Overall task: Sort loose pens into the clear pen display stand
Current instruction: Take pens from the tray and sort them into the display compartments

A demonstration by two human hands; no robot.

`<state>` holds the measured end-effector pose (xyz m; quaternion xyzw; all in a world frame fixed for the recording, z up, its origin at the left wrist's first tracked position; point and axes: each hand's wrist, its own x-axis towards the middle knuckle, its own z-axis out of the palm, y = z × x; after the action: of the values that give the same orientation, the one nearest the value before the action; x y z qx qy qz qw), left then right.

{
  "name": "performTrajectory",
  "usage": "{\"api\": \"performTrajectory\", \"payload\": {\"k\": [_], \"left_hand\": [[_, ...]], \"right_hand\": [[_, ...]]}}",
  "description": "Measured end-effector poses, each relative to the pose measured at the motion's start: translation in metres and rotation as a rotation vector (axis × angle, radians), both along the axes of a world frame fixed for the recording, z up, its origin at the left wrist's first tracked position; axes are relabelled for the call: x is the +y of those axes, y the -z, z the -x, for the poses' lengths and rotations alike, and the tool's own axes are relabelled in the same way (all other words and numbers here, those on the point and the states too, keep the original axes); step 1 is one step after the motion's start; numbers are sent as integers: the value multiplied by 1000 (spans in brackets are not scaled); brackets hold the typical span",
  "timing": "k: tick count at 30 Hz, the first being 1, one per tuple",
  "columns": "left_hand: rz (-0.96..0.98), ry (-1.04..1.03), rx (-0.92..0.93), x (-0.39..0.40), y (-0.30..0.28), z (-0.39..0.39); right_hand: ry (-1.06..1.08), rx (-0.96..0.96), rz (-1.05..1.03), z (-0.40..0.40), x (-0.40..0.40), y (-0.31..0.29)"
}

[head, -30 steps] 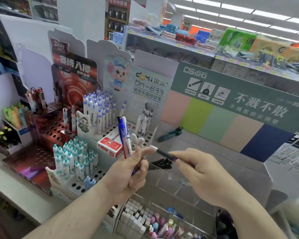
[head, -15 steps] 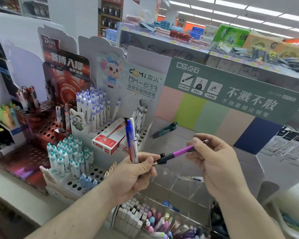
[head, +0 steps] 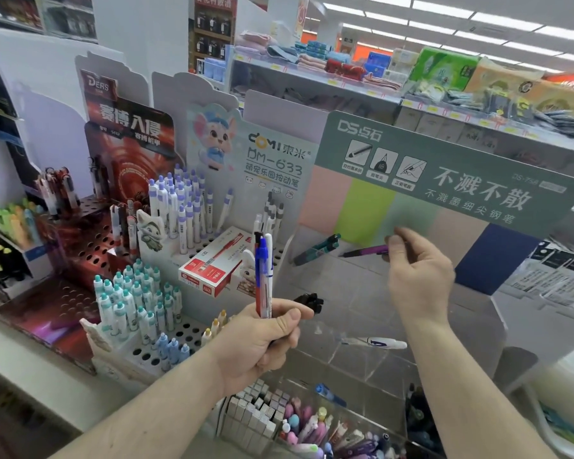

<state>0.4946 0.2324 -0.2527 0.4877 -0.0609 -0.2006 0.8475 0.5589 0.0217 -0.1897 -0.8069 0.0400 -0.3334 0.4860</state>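
Sorting pens at a shop's clear display stand, seen from the head camera.

The left hand (head: pixel 265 336) has its grip closed round a bunch of pens (head: pixel 263 279) held upright: a blue one, a white one and a red one among them, with dark pen ends poking out to the right of the fist. The right hand (head: pixel 418 276) pinches a purple pen (head: pixel 367 250) by its back end, holding it nearly level with its dark tip pointing left, above the upper tier of the clear pen display stand (head: pixel 362 356). A teal pen (head: pixel 317 249) lies on that tier, just left of the tip. A white pen (head: pixel 378 342) lies in a lower compartment.
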Motion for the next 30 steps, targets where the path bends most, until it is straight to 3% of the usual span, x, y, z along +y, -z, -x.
{"api": "performTrajectory", "payload": {"k": [4,7,9,11,14,17,20,25,30], "left_hand": [[-45,16,-22,3,0,2],[-56,46,-29,6,0,4],[-57,79,-38,9,1,7],[-61,129,-46,10,1,9],[-76,202,-50,9,4,10],[-90,281,-62,3,6,10],[-134,380,-84,-2,5,13],[-181,432,-102,-5,7,16],[-112,373,-68,-7,14,17]], "right_hand": [[-78,156,231,-3,9,9],[27,221,487,-5,10,15],[85,279,549,0,9,10],[122,182,582,10,10,2],[-105,-8,473,35,23,-13],[-513,168,215,56,44,-25],[-702,306,204,63,52,-33],[-717,328,200,67,43,-34],[-637,390,182,67,17,-26]]}}
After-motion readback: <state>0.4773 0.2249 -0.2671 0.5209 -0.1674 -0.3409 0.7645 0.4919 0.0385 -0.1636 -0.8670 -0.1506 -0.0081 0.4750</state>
